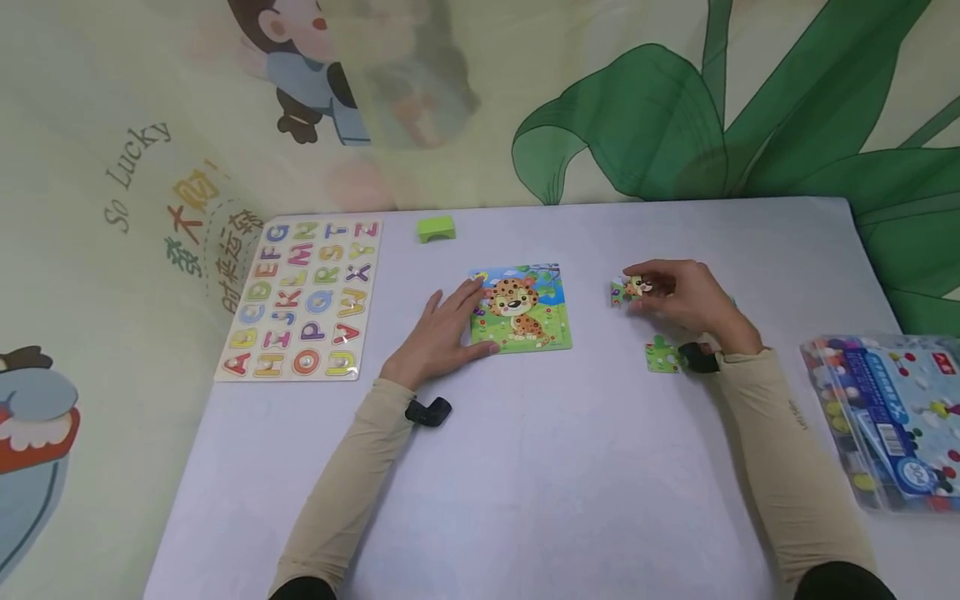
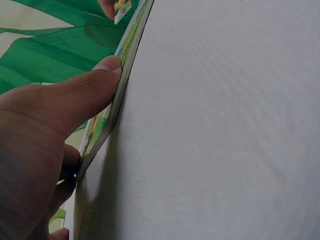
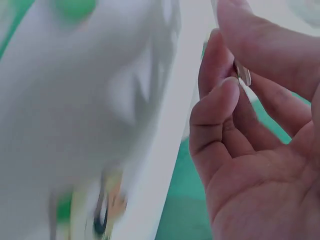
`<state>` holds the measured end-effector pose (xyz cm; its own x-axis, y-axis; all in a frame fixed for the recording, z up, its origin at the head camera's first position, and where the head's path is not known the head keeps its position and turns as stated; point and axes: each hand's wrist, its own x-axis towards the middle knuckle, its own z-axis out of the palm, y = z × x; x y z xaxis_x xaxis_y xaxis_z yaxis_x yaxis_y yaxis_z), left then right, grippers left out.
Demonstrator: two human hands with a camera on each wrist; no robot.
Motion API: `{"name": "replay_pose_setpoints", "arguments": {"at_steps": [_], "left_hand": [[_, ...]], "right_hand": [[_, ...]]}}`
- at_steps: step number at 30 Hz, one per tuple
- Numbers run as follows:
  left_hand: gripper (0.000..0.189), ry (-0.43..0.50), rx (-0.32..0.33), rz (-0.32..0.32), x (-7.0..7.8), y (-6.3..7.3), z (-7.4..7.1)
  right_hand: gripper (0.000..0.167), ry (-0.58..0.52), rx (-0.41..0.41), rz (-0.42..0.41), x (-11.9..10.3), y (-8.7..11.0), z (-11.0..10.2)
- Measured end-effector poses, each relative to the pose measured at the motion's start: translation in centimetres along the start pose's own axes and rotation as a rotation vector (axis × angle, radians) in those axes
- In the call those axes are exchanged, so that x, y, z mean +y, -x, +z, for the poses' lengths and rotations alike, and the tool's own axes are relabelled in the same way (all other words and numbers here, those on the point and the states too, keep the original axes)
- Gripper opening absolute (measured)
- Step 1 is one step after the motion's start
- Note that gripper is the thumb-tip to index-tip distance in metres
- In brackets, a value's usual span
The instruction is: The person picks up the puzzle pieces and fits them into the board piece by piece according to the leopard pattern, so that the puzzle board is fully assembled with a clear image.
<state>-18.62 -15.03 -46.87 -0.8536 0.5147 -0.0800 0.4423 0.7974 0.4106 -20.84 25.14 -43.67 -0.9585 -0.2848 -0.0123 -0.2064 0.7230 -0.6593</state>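
Note:
A square jigsaw puzzle (image 1: 525, 308) with a cartoon leopard on a green meadow lies flat on the white table. My left hand (image 1: 442, 335) rests at its left side, fingers spread and fairly straight. In the left wrist view the left thumb (image 2: 92, 87) lies on the puzzle near its edge. To the right of the puzzle, my right hand (image 1: 686, 300) pinches a small jigsaw piece (image 1: 628, 289) with part of an animal picture. The right wrist view shows only a thin edge of this piece (image 3: 244, 75) between the fingers.
A green jigsaw piece (image 1: 662, 357) lies near the right wrist. An alphabet board (image 1: 362, 333) lies at the left, with a light-green block (image 1: 437, 228) at the back. A clear plastic case (image 1: 885, 417) of colorful items sits at the right edge. Printed curtain (image 1: 487, 179) hangs behind.

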Motion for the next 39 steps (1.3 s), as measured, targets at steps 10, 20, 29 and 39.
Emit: {"name": "replay_pose_setpoints", "arguments": {"at_steps": [10, 20, 29, 39], "left_hand": [[0.093, 0.045, 0.012, 0.006, 0.0, 0.0, 0.1], [0.091, 0.057, 0.019, 0.002, -0.1, -0.1, 0.2], [0.103, 0.074, 0.03, -0.002, -0.4, 0.0, 0.3], [0.106, 0.07, 0.04, 0.001, -0.3, 0.1, 0.2]], "right_hand": [[0.046, -0.038, -0.023, -0.129, -2.8, -2.6, 3.2], [0.05, -0.091, -0.079, -0.175, -5.9, -4.4, 6.2], [0.046, -0.163, -0.18, -0.231, -8.4, -5.9, 9.3], [0.05, -0.08, -0.226, -0.317, -9.9, -7.1, 11.6]]}}
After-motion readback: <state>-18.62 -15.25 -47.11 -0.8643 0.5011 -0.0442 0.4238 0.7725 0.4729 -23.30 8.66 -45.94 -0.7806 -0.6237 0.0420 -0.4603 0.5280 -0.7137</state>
